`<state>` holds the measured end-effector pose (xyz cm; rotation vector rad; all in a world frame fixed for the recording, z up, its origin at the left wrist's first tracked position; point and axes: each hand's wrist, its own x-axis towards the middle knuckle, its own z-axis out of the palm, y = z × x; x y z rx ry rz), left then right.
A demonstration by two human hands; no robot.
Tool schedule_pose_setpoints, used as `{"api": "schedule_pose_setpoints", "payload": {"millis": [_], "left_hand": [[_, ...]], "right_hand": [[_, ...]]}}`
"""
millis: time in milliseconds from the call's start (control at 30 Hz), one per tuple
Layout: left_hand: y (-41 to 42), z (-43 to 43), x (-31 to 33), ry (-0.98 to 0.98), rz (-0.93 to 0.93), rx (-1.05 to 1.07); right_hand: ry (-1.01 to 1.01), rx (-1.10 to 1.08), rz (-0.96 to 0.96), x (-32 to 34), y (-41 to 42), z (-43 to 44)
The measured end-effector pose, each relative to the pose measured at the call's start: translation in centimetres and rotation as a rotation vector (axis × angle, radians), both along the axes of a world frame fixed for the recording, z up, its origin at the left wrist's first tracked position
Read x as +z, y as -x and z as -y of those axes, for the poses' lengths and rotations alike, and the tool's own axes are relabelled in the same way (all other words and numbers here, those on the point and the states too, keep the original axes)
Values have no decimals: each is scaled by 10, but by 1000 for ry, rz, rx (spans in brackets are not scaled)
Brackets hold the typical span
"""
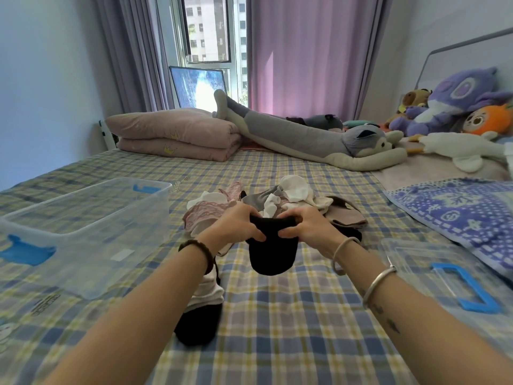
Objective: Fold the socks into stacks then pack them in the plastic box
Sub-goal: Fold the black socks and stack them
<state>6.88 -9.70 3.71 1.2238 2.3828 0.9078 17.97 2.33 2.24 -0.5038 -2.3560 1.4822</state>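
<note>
Both hands hold one black sock above the checked bed. My left hand pinches its upper left edge and my right hand pinches the upper right edge, so the sock hangs down between them. Behind the hands lies a loose pile of socks in white, pink, grey and beige. A small stack of folded socks, black at the bottom and pale on top, rests under my left forearm. The clear plastic box with blue clips stands open at the left.
The box's clear lid with a blue handle lies at the right. A blue patterned towel is beyond it. Folded pink quilts, a long grey plush and other plush toys line the far side of the bed.
</note>
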Motion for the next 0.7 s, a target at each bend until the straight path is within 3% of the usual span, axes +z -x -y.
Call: {"api": "schedule_pose_setpoints", "payload": {"millis": [67, 133, 267, 333, 533, 633, 700], "left_hand": [[5, 1, -2, -59, 4, 17], [10, 2, -2, -111, 139, 50], [14, 3, -9, -100, 475, -6], [16, 2, -18, -58, 513, 1], [31, -1, -42, 292, 216, 48], [34, -5, -48, 534, -112, -53], [38, -13, -52, 540, -297, -119]], "right_hand": [[-28, -11, 14, -1, -1, -2], [23, -15, 13, -1, -2, -4], [463, 11, 13, -13, -3, -6], [499, -10, 40, -25, 3, -5], [412, -2, 327, -62, 19, -1], [78, 2, 562, -73, 28, -10], [-149, -38, 557, -76, 37, -19]]}}
